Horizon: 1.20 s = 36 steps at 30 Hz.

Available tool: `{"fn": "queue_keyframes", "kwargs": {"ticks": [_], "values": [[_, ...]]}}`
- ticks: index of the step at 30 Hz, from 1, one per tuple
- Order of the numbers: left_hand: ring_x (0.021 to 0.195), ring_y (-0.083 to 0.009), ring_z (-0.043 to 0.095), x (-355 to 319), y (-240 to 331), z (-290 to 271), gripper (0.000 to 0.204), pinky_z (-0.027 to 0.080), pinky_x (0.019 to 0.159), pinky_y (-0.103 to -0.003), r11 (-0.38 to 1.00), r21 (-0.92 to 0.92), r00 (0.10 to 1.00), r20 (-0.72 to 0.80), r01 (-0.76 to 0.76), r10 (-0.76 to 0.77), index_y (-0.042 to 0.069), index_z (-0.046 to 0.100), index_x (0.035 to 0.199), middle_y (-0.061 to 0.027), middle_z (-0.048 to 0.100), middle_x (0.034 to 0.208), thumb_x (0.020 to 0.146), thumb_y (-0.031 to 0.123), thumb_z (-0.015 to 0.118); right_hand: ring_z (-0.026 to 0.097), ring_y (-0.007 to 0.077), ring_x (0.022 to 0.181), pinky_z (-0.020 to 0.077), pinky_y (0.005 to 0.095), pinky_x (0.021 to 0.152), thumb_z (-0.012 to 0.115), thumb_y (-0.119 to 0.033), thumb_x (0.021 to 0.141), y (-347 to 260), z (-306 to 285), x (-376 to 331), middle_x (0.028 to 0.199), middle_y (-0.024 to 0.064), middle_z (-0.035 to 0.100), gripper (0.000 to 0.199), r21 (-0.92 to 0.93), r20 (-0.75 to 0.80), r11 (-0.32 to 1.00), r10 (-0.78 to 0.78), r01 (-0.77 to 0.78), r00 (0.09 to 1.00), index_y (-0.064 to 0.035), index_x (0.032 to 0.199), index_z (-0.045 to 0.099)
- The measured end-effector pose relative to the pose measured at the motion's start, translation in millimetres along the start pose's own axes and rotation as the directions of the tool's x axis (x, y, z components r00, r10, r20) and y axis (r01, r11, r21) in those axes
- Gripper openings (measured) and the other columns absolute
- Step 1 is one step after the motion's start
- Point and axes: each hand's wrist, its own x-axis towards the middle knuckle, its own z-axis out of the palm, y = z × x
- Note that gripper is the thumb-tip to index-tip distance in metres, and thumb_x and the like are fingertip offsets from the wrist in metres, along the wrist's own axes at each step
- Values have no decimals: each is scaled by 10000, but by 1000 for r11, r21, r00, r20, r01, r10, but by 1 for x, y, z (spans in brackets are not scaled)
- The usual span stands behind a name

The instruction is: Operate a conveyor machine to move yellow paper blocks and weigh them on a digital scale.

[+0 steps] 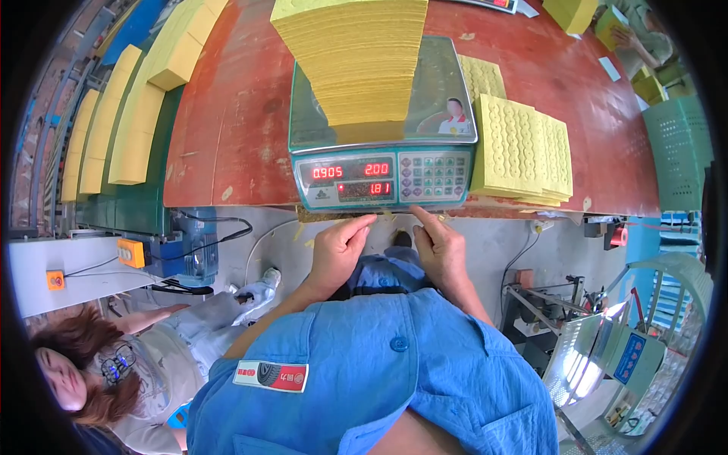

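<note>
Digital scale (398, 178) at near edge of tabletop (235, 136), tall yellow paper stack (360, 68) on its pan (437, 83); left hand (336, 254) and right hand (444, 252) by that edge, fingers (358, 224) loosely spread, index ones extended, contact unclear

Red table (235, 114) above pale floor (485, 246)

Free passage over tabletop (227, 129), left of scale (383, 178). Tall stack (360, 64) on scale blocks straight reach. Yellow sheets (519, 148) crowd scale's right side.
</note>
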Motion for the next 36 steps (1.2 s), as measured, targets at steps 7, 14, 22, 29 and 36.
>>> {"fn": "queue_keyframes", "kwargs": {"ticks": [7, 14, 22, 29, 36], "values": [[655, -75, 601, 5, -6, 2, 206, 483, 592, -252, 995, 33, 994, -49, -96, 97, 43, 725, 1130, -49, 720, 837, 941, 28, 642, 685, 339, 753, 544, 425, 658, 654, -49, 856, 1, 0, 3, 878, 170, 698, 382, -40, 0, 997, -66, 66, 998, -83, 1236, 659], [823, -146, 705, 6, -2, -6, 195, 535, 722, -271, 998, 62, 1000, 21, 3, -4, 32, 720, 1122, -100, 760, 1002, 947, 45, 636, 686, 281, 744, 537, 350, 680, 654, 16, 853, 11, -6, -2, 907, 190, 709, 357, -98, -118, 995, -28, 17, 993, -34, 1206, 679], [901, -223, 730, 11, 9, -8, 174, 556, 784, -314, 992, 97, 996, 47, -77, 72, 22, 722, 1080, -126, 754, 1013, 923, 30, 648, 654, 258, 699, 519, 343, 652, 634, 46, 861, 19, -15, 0, 854, 168, 685, 336, -221, -292, 975, -79, 13, 953, -18, 1188, 681], [899, -234, 728, 15, 6, -8, 170, 553, 779, -317, 993, 73, 995, 19, -96, 94, 19, 722, 1067, -128, 752, 1008, 916, 15, 643, 675, 271, 739, 532, 354, 672, 635, 44, 860, 11, -8, 11, 861, 166, 689, 334, -219, -219, 972, -130, 81, 967, -18, 1184, 685], [808, -286, 718, 9, 8, -17, 158, 545, 687, -353, 986, 115, 991, -39, -125, 130, 27, 718, 1045, -155, 729, 929, 900, 30, 658, 651, 271, 707, 525, 353, 654, 634, 45, 844, -15, -6, 23, 806, 150, 659, 348, -196, -157, 971, -172, 140, 972, -21, 1182, 690]]}}
